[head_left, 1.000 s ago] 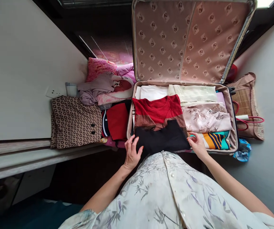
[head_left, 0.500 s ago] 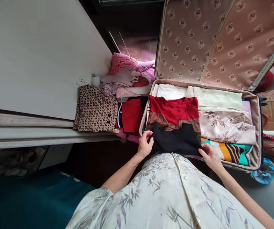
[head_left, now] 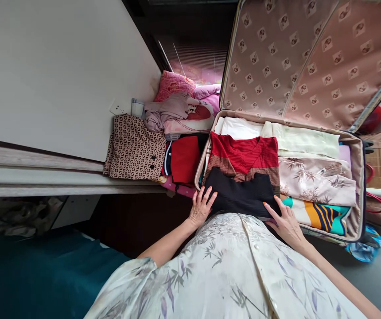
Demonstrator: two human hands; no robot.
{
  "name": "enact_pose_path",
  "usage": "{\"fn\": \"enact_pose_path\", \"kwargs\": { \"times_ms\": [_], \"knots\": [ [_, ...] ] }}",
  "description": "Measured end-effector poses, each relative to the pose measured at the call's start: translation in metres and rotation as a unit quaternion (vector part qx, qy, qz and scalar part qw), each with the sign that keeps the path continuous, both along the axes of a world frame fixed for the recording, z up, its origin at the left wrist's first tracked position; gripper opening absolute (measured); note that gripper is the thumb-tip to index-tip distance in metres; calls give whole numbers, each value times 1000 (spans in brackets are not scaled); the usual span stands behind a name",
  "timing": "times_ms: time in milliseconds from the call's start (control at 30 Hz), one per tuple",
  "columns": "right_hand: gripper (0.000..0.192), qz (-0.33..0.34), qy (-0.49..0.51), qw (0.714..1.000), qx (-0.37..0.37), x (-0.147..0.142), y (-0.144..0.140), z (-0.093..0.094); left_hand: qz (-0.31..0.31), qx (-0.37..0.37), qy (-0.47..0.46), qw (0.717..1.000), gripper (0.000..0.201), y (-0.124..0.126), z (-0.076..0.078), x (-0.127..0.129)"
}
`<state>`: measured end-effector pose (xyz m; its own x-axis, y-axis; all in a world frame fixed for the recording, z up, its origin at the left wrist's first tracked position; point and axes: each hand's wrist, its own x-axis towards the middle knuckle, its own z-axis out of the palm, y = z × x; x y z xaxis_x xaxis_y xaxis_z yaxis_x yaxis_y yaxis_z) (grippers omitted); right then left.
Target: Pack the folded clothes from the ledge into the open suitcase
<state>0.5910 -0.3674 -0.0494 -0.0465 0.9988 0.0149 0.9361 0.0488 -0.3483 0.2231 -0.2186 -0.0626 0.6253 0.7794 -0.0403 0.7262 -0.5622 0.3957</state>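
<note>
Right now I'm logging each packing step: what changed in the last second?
Half a second ago the left hand pinched up a corner of the black garment; it has let go, and both hands, the right hand too, press flat on it. The red top and the other folded clothes in the suitcase stayed put.

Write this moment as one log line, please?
left hand: flat on black garment | right hand: flat on its other edge | garment: atop red striped top | suitcase: open
</note>
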Motion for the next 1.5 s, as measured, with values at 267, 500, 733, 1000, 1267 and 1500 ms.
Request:
{"fn": "enact_pose_path", "kwargs": {
  "times_ms": [267, 500, 733, 1000, 1267, 1500],
  "knots": [
    [28, 47, 21, 998, 35, 11, 16, 8, -95, -78, -74, 990, 64, 53, 36, -7],
    [29, -61, 165, 984, -6, 53, 91, 73, 56, -196, -241, 949, 30, 140, 77, 21],
    [49, -253, 280, 922, 82, 92, 250, 50, 286, -117, -268, 913, 31, 237, 42, 108],
    [73, -371, 268, 889, 6, 76, 244, -28, 284, -105, -237, 923, 66, 211, -14, 127],
    [30, -276, 66, 958, 34, 53, 250, -23, 334, -191, -160, 909, 33, 227, 3, 139],
    [22, -174, -6, 980, 98, 36, 232, -12, 231, -110, -201, 946, 33, 199, 23, 141]
  ]
}}
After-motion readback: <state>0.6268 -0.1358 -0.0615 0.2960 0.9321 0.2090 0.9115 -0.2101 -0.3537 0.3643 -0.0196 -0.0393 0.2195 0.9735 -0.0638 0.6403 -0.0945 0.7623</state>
